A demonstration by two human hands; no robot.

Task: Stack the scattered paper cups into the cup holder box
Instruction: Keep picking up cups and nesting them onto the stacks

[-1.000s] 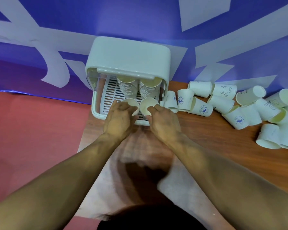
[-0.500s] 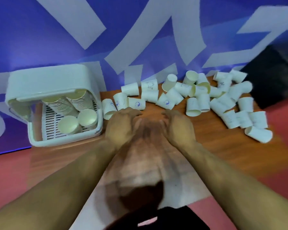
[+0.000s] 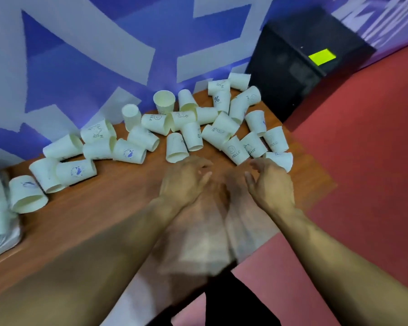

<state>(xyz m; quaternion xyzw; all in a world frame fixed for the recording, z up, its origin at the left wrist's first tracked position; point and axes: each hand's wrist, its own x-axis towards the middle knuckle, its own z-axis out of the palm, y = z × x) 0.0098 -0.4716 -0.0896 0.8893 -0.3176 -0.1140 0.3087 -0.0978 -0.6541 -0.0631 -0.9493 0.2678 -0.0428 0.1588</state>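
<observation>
- Hovering low over the wooden table (image 3: 99, 212), the left hand (image 3: 184, 182) is palm down and empty, its fingers loosely curled, just below a plain cup (image 3: 176, 147)
- Beside it but apart, the right hand (image 3: 272, 184) is empty too, thumb and fingers relaxed and slightly parted; its fingertips are just beside a cup at the table's right edge (image 3: 282, 161), and I cannot tell whether they touch it
- At the far left edge, the cup holder box (image 3: 0, 234) shows only as a blurred white sliver; what it holds cannot be made out
- Just right of the box, a tipped cup (image 3: 26, 195) lies with its open rim toward the viewer
- Scattered paper cups (image 3: 127, 151) run from there across the back of the table, most on their sides and touching one another, several with blue logos
- Near the blue and white wall (image 3: 80, 55), one upright cup (image 3: 164, 101) shows its open mouth
- Further right, a cup printed HELLO (image 3: 236, 150) lies between the two hands' fingertips and the heap
- Beyond the table's far right corner, a black box (image 3: 299, 74) with a yellow-green label (image 3: 322, 56) stands on the red floor (image 3: 368, 161)
</observation>
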